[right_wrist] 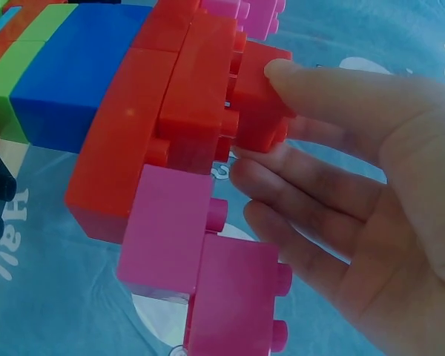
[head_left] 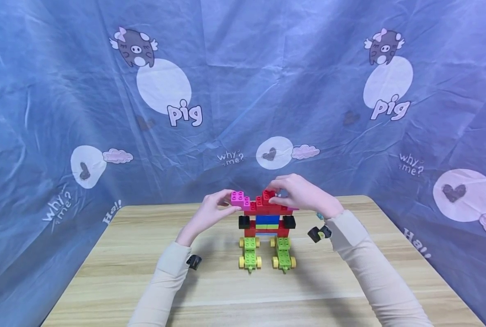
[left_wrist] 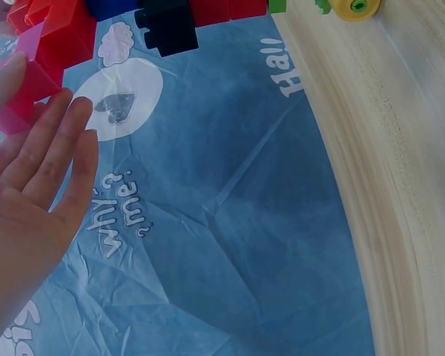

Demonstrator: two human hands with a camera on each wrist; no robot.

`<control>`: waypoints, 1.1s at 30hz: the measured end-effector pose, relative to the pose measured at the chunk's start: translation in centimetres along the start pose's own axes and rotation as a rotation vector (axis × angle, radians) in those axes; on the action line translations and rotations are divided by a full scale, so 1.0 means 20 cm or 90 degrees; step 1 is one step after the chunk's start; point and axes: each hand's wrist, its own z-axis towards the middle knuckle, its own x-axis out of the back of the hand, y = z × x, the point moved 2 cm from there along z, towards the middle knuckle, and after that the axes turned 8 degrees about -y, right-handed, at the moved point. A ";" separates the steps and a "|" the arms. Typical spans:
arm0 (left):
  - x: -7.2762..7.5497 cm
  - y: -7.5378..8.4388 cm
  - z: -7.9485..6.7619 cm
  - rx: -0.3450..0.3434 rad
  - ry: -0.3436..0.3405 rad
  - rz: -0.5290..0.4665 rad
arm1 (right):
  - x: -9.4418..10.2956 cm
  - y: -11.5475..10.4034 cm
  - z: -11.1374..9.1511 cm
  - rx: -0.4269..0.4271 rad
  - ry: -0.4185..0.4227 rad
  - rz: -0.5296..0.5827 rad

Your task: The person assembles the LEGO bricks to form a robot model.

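Note:
A figure of toy building blocks stands on the table, with a blue block in its middle and black blocks at its sides. Green wheeled bases with yellow wheels carry it. My left hand holds the pink blocks at the figure's upper left, thumb on one side and fingers on the other. At the top, my right hand pinches a small red block between thumb and fingers, right against the studs of the red block below. More pink blocks project on the right side.
The figure stands on a wooden table, towards its far edge. A blue printed curtain hangs behind and at both sides. Black devices sit at the wrists, and a small teal piece shows beside the right sleeve.

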 end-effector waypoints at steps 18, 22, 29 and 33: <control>-0.01 0.00 0.00 0.017 -0.004 -0.001 | 0.00 -0.01 0.01 -0.010 -0.008 -0.045; -0.01 -0.01 -0.01 0.011 -0.003 -0.005 | -0.01 -0.02 0.00 -0.012 0.010 -0.043; -0.01 0.00 -0.01 0.013 -0.003 0.011 | -0.01 -0.03 0.00 -0.018 0.018 -0.038; -0.01 0.00 -0.01 0.013 -0.002 0.014 | -0.02 -0.03 0.00 -0.042 0.018 -0.036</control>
